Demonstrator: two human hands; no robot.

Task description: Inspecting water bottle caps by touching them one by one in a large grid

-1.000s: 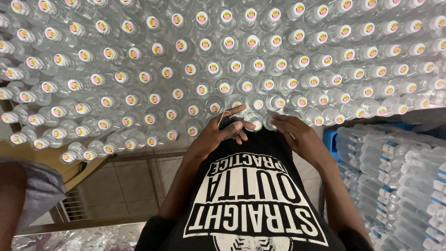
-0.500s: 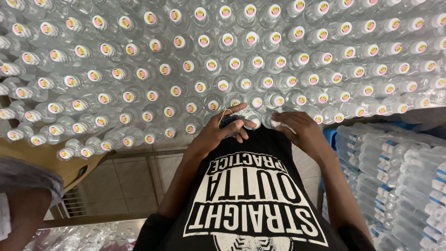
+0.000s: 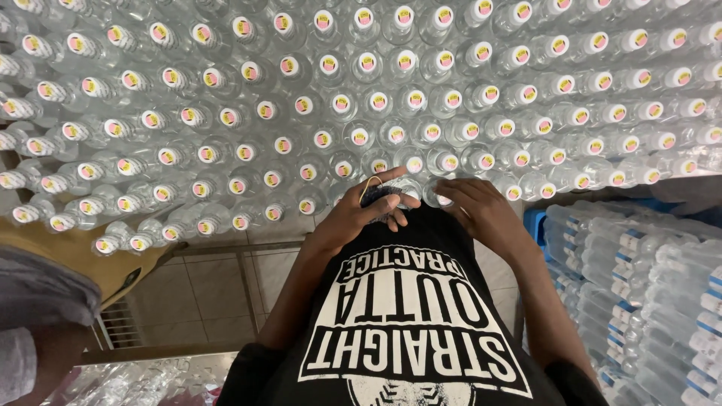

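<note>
A wide field of clear plastic bottles (image 3: 361, 98) with white caps stands upright in tight rows in front of me. My left hand (image 3: 361, 214) is at the near edge of the rows, fingers curled around a small dark object (image 3: 382, 197) with a thin yellowish loop on it. My right hand (image 3: 481, 214) lies just to its right, palm down. Its fingers are spread and rest on the caps of the nearest bottles (image 3: 444, 197). Both hands sit above my black printed shirt (image 3: 414, 331).
Shrink-wrapped packs of bottles (image 3: 647, 293) are stacked at the right beside a blue edge (image 3: 534, 222). Brown cardboard (image 3: 90, 259) lies under the bottles at the left. Another person's grey sleeve and arm (image 3: 34, 316) show at the lower left. Tiled floor (image 3: 203, 293) lies below.
My left hand's fingers have closed tighter on the dark object. My right hand has slid slightly left onto the nearest caps. The other person's arm has shifted at the lower left.
</note>
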